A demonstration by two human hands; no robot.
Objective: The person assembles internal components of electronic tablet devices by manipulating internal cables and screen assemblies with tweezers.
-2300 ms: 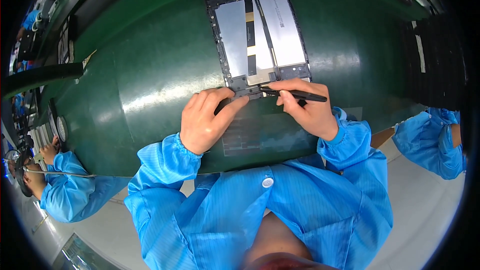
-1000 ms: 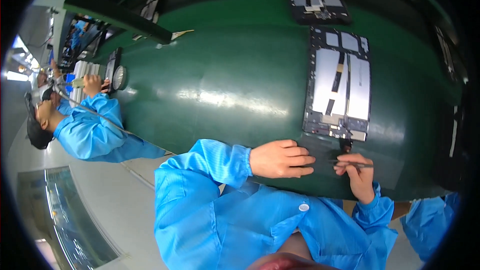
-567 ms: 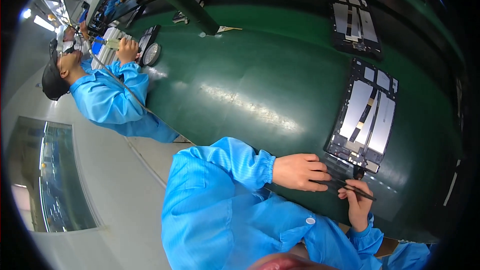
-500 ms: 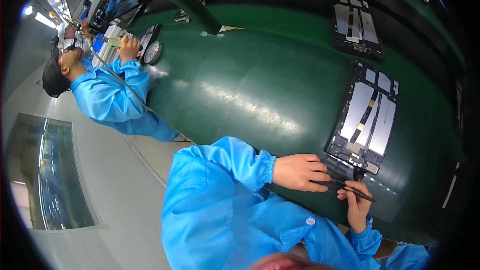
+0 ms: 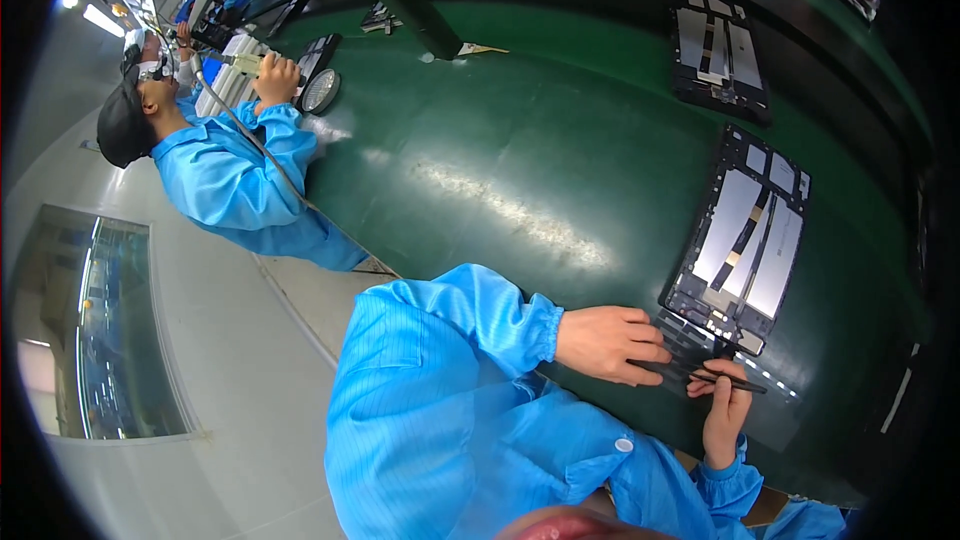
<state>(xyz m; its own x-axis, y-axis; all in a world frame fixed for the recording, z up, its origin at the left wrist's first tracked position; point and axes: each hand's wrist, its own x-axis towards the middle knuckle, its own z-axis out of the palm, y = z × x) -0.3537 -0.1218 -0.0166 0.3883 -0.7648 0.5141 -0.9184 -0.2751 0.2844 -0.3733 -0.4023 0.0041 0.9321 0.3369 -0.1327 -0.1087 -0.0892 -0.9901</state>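
Note:
My right hand grips dark tweezers in a pinch near the bench's front edge. Their tip points left, toward my left hand, which lies palm down with its fingers stretched out. Under and beside those fingertips is a clear film sheet with a dark patch; whether the fingers hold anything is hidden. Just beyond both hands lies an opened tablet, its silver inside, black ribbon cables and small circuit boards facing up. Its lower end is close to the tweezers.
Farther back lies a second opened tablet. A green post rises from the green bench. On the left, a co-worker in a blue smock holds a tool beside a round, silvery object.
The whole view has shifted slightly, so the bench things sit farther right. The tweezers lie a little flatter in my right hand. Both hands stay beside the tablet's lower end.

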